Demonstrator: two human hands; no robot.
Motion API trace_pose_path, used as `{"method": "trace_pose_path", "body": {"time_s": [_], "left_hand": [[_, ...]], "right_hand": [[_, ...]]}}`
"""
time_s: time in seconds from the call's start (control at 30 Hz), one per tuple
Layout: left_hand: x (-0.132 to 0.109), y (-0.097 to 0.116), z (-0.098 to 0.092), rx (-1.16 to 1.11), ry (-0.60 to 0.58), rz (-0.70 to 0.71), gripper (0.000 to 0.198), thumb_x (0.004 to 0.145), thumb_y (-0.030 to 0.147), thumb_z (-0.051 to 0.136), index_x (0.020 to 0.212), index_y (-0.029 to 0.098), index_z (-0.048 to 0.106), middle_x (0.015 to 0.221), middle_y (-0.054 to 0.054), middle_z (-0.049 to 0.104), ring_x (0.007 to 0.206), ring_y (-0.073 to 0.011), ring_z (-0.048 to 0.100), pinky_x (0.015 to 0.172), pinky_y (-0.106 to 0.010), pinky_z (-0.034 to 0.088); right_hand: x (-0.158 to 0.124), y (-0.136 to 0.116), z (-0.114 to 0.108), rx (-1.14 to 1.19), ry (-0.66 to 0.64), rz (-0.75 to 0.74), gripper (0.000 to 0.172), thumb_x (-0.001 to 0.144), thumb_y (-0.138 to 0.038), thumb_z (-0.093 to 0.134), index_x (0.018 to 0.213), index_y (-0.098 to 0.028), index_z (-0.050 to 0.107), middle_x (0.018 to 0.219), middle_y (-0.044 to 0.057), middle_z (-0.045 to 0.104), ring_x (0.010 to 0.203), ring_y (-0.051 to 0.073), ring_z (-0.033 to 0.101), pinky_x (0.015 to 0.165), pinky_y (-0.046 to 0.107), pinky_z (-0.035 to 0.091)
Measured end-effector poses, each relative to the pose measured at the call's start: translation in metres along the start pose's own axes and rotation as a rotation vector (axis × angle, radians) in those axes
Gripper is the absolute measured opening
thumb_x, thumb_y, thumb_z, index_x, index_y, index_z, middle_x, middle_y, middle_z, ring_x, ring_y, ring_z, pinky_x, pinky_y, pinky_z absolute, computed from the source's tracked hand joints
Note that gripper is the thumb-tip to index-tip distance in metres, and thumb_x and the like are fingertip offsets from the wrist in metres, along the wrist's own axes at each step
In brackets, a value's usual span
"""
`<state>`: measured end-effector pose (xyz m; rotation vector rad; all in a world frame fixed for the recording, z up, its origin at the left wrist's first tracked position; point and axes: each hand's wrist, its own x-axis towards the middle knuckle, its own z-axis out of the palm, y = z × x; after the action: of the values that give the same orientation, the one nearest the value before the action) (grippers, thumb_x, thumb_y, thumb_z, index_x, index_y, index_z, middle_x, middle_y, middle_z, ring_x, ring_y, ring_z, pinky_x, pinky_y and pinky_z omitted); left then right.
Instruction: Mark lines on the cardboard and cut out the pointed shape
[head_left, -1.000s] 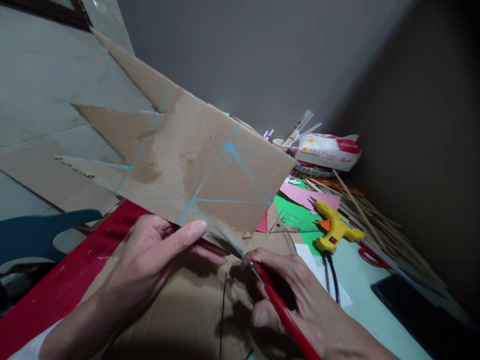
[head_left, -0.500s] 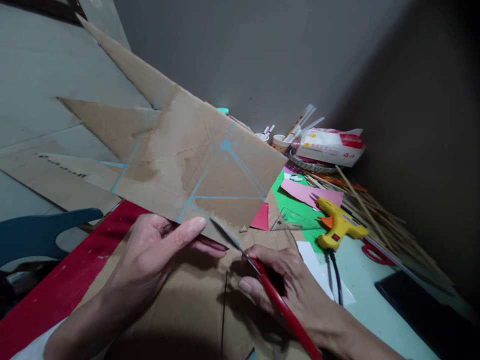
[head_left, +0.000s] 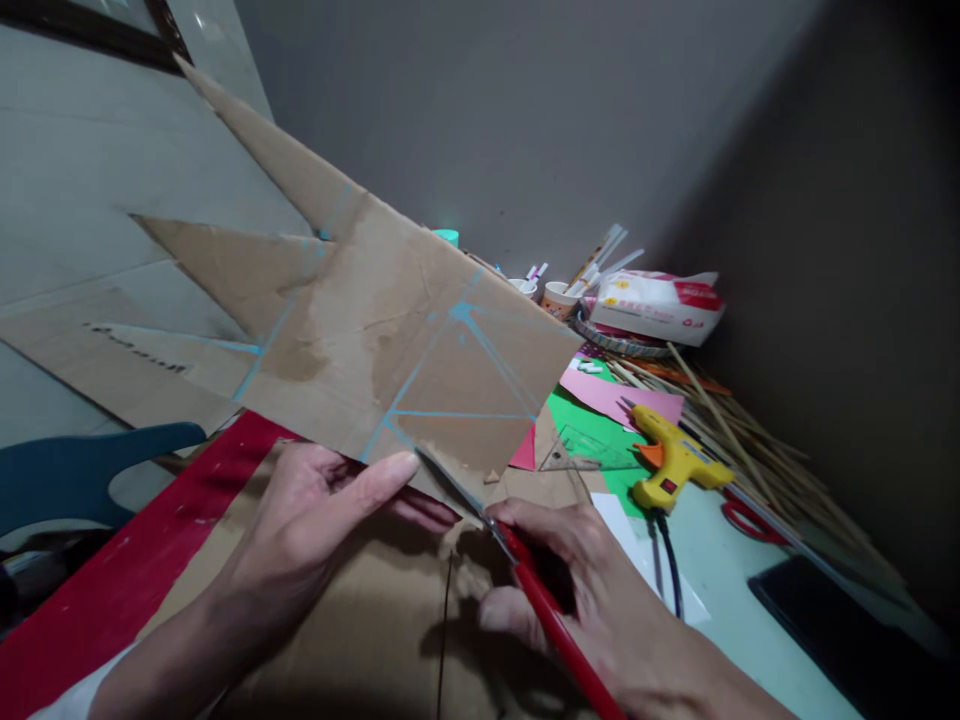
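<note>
My left hand (head_left: 315, 525) pinches the near edge of a large brown cardboard sheet (head_left: 390, 330) and holds it up, tilted, above the table. The sheet has jagged pointed cut-outs on its left side and blue drawn lines across it. My right hand (head_left: 592, 610) grips red-handled scissors (head_left: 525, 580). Their blades reach into the cardboard's lower edge along a blue line, just right of my left thumb.
Flat cardboard (head_left: 360, 640) and a red sheet (head_left: 135, 560) lie under my hands. To the right are a yellow glue gun (head_left: 675, 460) with cord, green and pink paper, a clear set square, bamboo sticks (head_left: 742, 430), a second red scissors, cups, a white bag (head_left: 656, 305) and a dark tablet (head_left: 840, 630).
The scissor blades closed from their more open position half a second ago and sit deeper in the cardboard edge. The sheet shifted slightly with the view.
</note>
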<state>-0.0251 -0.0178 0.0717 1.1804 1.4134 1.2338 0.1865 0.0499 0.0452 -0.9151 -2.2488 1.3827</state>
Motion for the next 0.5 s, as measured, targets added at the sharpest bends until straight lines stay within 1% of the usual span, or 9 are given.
{"method": "trace_pose_path", "body": {"time_s": [0.13,0.23,0.37,0.43,0.5], "left_hand": [[0.001,0.001,0.001,-0.016,-0.016,0.019,0.037,0.094,0.048,0.066,0.074,0.022,0.085,0.073,-0.007,0.081,0.069,-0.0199,0.078,0.065,-0.018,0.058],[0.002,0.001,0.000,-0.002,-0.027,0.032,0.039,0.094,0.049,0.065,0.074,0.022,0.084,0.070,-0.007,0.080,0.066,-0.0193,0.077,0.063,-0.019,0.058],[0.001,-0.002,-0.001,0.005,-0.041,0.001,0.039,0.095,0.048,0.065,0.074,0.021,0.084,0.073,-0.008,0.081,0.069,-0.0210,0.079,0.065,-0.021,0.059],[0.001,-0.004,-0.002,-0.014,-0.029,-0.024,0.037,0.095,0.048,0.066,0.077,0.021,0.085,0.077,-0.008,0.082,0.071,-0.0229,0.079,0.067,-0.023,0.060],[0.001,-0.006,-0.003,-0.052,-0.025,-0.045,0.034,0.094,0.047,0.067,0.081,0.021,0.085,0.080,-0.008,0.082,0.073,-0.0244,0.080,0.070,-0.026,0.062]], "right_hand": [[0.000,-0.007,-0.002,0.027,-0.030,0.048,0.053,0.074,-0.072,0.071,0.070,-0.022,0.055,0.058,-0.007,0.038,0.059,0.012,0.035,0.056,0.028,0.025],[0.001,-0.004,-0.001,0.019,-0.030,0.041,0.049,0.076,-0.070,0.070,0.074,-0.022,0.057,0.060,-0.007,0.040,0.060,0.013,0.037,0.057,0.028,0.028],[0.003,0.005,0.005,-0.050,0.004,-0.017,0.042,0.084,-0.060,0.063,0.071,-0.023,0.050,0.061,-0.006,0.040,0.060,0.013,0.038,0.061,0.028,0.030],[0.005,0.010,0.009,-0.067,0.019,-0.057,0.039,0.087,-0.055,0.059,0.070,-0.023,0.047,0.059,-0.006,0.040,0.057,0.012,0.036,0.060,0.029,0.029],[0.006,0.014,0.011,-0.074,0.034,-0.081,0.038,0.088,-0.054,0.058,0.070,-0.023,0.045,0.058,-0.006,0.037,0.054,0.011,0.033,0.058,0.029,0.026]]}}
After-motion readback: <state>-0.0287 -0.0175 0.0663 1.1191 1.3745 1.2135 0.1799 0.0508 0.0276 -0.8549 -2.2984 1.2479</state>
